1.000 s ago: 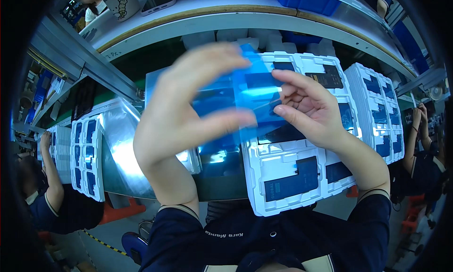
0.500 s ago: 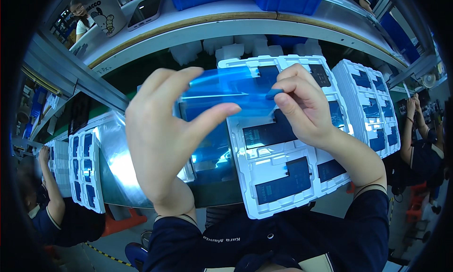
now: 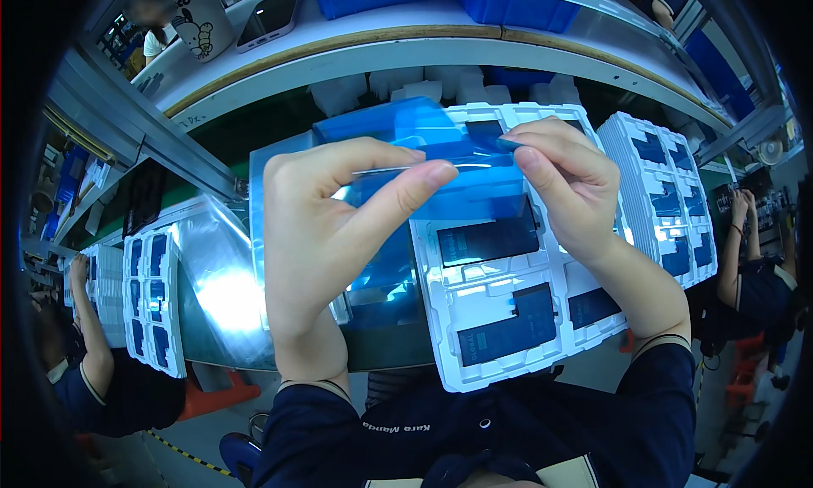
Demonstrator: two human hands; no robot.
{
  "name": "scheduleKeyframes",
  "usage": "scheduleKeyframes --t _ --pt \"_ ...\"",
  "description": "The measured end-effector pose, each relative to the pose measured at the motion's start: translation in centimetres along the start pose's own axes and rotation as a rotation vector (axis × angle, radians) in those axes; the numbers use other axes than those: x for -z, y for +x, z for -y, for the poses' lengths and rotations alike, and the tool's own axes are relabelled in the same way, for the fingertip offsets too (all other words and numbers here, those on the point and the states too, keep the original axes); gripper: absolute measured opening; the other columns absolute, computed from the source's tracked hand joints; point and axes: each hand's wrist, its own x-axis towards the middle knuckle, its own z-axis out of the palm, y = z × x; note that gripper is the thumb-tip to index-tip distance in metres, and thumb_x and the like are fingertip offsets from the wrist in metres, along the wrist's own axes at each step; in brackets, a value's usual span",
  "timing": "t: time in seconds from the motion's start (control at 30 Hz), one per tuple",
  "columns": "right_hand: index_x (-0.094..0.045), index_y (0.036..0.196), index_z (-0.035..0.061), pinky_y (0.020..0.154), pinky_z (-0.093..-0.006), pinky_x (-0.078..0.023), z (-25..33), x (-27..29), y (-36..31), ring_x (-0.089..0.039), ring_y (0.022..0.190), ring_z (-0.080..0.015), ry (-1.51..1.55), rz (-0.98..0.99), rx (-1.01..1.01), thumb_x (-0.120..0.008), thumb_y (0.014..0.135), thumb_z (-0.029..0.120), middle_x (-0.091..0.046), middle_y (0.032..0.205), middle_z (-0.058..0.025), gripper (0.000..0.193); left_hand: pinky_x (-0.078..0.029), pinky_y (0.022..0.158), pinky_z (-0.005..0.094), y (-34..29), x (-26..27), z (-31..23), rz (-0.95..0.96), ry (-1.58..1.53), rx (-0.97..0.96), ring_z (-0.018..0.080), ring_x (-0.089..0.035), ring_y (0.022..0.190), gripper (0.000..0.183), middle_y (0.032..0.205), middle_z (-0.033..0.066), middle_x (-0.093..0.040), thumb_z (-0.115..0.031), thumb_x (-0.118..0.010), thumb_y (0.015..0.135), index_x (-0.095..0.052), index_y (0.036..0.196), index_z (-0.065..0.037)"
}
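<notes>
A thin, translucent blue plastic film sheet (image 3: pixel 440 162) is held up between both hands, just above the near edge of the work surface. The left hand (image 3: pixel 326 225) pinches the sheet's near-left part, thumb and forefinger pressed together on it, with the thumb lying across the front of the film. The right hand (image 3: pixel 563 187) grips the sheet's right edge, its fingertips (image 3: pixel 527 159) closed on the film close to the left thumb's tip, so the sheet spans the small gap between the two hands and curls away toward the far side. Directly under the sheet and the right hand lies a white moulded plastic tray (image 3: pixel 500 314) with dark rectangular flat parts seated in its pockets. To the right stands a stack of similar white trays (image 3: pixel 669 196), and to the left, well apart, another white tray (image 3: pixel 152 297) beside a shiny clear plastic bag (image 3: pixel 216 293). On the far shelf sit blue plastic bins (image 3: pixel 508 1) and a dark phone (image 3: pixel 269 15). Other people's arms show at the left and right rims.
</notes>
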Motion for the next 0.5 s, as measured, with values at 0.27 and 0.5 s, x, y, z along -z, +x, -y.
scheduleKeyframes --t 0.27,0.5 --pt "-0.058 0.103 -0.001 0.073 -0.0245 -0.05 1.3 4.2 1.9 -0.062 0.081 -0.0143 0.412 -0.267 -0.068 -0.052 0.095 0.013 -0.065 0.093 -0.0105 0.017 -0.036 0.047 0.0239 0.0 2.1 2.3 -0.028 0.133 -0.095 0.0093 -0.052 0.049 0.046 0.052 0.006 -0.056 -0.038 -0.059 0.09 -0.069 0.078 0.005" --pt "-0.054 0.11 0.0012 0.063 -0.0215 -0.047 -5.1 9.6 -0.4 -0.06 0.072 -0.0087 0.166 -0.24 -0.493 -0.063 0.087 0.009 -0.065 0.09 -0.0058 0.026 -0.04 0.061 0.018 0.0 2.4 1.4 -0.289 0.142 0.003 0.0069 -0.056 0.068 0.023 0.076 0.0076 -0.067 -0.017 -0.061 0.09 -0.07 0.089 0.004"
